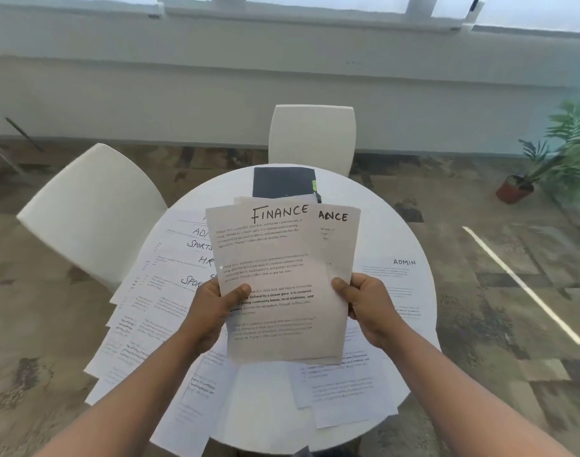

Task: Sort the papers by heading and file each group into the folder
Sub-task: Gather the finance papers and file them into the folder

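**Finance sheets gathered, folder waiting**

From my remote seat I look down on a round white table (397,225) strewn with papers: a fanned spread (170,291) on the left showing the headings ADMIN, SPORTS and HR, an ADMIN sheet (401,278) lying apart on the right, and more pages near the front edge. The dark folder (282,181) lies closed at the far side, just beyond the raised sheets. I judge the sorting to be mid-way: one heading is collected, none visibly filed. Both forearms reach forward over the table. The left hand (216,308) and right hand (364,305) each pinch a side edge of the FINANCE papers (275,278), thumbs on top, fingers curled behind, holding them tilted above the table. Next, I reckon, comes squaring the offset sheets, then freeing one hand to open the folder.
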A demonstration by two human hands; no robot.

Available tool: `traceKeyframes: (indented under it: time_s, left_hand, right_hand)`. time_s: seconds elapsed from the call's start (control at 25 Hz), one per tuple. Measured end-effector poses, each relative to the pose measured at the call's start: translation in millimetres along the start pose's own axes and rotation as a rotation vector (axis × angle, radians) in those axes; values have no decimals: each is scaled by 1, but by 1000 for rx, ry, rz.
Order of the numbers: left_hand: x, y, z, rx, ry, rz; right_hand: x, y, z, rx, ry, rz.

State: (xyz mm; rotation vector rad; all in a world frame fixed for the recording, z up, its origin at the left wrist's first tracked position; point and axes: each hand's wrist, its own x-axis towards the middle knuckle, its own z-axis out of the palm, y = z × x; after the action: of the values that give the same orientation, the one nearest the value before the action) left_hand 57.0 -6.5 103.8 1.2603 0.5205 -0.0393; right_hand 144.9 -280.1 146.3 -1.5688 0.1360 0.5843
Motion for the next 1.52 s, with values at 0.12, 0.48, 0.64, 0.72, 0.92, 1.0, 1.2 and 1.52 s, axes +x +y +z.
traceKeyframes:
  time_s: [0.12,0.48,0.64,0.72,0.92,1.0,1.2,1.52]
  left_hand:
    - [4,-1,5,-19,38,26]
    - [13,-3,10,-35,38,13]
    - [14,-4,5,-39,-65,-29]
    - [16,-4,1,-22,-117,-61]
    - [18,0,-8,8,-139,-62]
    - [19,0,-12,20,-141,-59]
    - [23,-1,-23,33,-129,-67]
    - [26,5,-30,3,-189,-94]
  right_hand:
    - [-6,-7,-2,48,47,-25]
    - [-15,-11,2,58,193,-182]
    - [-16,-14,2,37,271,-220]
    - [-15,-16,0,92,302,-192]
    - [-17,-20,-4,278,312,-164]
    - [-18,-21,-3,304,304,-170]
    - [-14,-21,-3,394,320,-182]
    - [-12,-22,-1,392,249,-154]
